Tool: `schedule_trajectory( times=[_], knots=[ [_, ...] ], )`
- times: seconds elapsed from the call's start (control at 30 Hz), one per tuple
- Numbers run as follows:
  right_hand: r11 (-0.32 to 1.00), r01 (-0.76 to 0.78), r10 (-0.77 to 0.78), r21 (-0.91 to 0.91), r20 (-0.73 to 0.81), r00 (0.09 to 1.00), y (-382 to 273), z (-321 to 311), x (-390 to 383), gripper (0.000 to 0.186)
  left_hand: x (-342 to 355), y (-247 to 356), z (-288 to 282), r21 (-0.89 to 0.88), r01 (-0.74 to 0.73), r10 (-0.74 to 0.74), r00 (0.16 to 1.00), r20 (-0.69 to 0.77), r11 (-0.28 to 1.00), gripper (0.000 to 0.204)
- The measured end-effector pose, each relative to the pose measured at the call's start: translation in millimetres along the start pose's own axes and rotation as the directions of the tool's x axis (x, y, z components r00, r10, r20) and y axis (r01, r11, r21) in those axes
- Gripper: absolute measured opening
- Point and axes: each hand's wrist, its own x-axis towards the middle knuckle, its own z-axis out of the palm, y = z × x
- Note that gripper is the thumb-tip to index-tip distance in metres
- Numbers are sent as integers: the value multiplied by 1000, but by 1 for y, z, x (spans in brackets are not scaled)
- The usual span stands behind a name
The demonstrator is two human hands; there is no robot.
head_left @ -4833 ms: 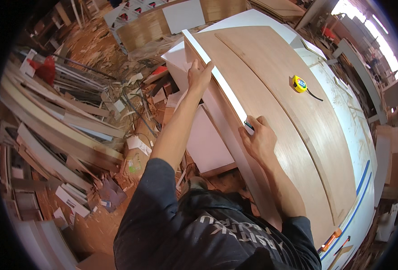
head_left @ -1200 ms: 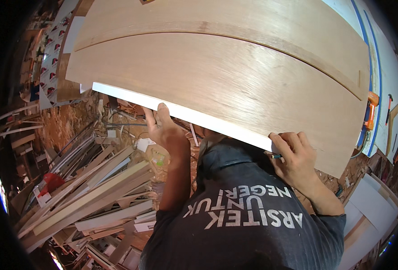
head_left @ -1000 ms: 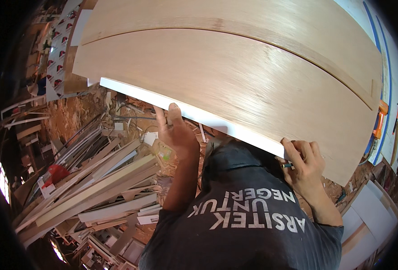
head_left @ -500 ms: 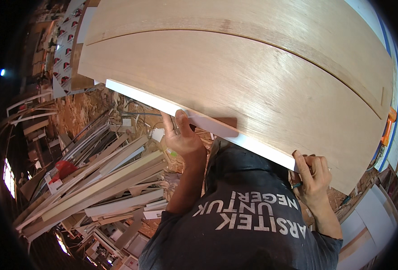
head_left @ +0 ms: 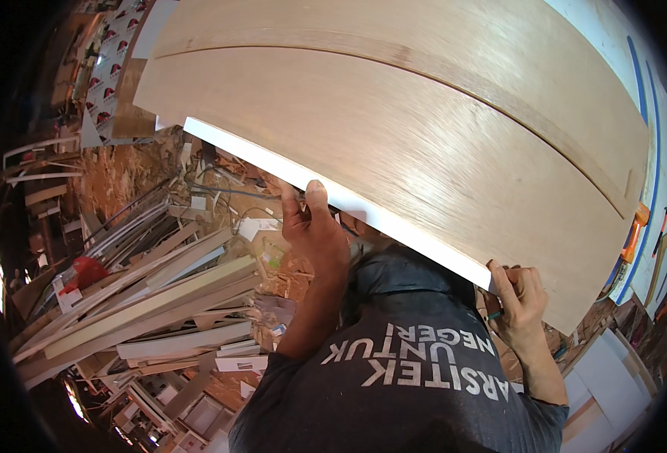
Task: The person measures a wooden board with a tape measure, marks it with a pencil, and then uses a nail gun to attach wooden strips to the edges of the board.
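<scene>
A long white strip (head_left: 416,235) runs along the near edge of a large plywood panel (head_left: 424,162). My left hand (head_left: 320,235) pinches it left of its middle, the thumb up against the white face and the other fingers partly hidden behind. At the strip's right end, my right hand (head_left: 520,300) grips it with bent fingers, some of them over the plywood's edge. A thin batten (head_left: 394,69) lies curved-looking across the panel's face.
Long offcuts and boards (head_left: 152,302) are heaped on the littered floor to the left, with a red object (head_left: 84,273) among them. An orange-handled tool (head_left: 635,232) lies past the panel's right end. White boards (head_left: 609,385) lean at lower right.
The view has shifted slightly. My left thumb sits a little farther right along the strip, and the dark shadow beside it has mostly gone. My right hand keeps its grip at the right end.
</scene>
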Motion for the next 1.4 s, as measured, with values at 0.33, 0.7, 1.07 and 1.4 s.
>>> schedule_trajectory(
  times=[0.33,0.7,1.07,1.4],
  knots=[
    [841,91,-114,533,9,993,-44,-23,185,39,4,-4,9,-119,-28,25,999,-27,992,61],
    [823,294,-414,485,159,896,-69,33,258,38,23,-44,-10,-12,-163,159,974,-159,987,63],
    [887,-107,-50,449,325,944,40,-89,23,19,8,-21,8,67,-203,207,977,-53,977,65],
    [763,30,280,646,-372,885,71,-120,-44,15,9,39,17,93,-971,175,133,975,222,39]
  ],
)
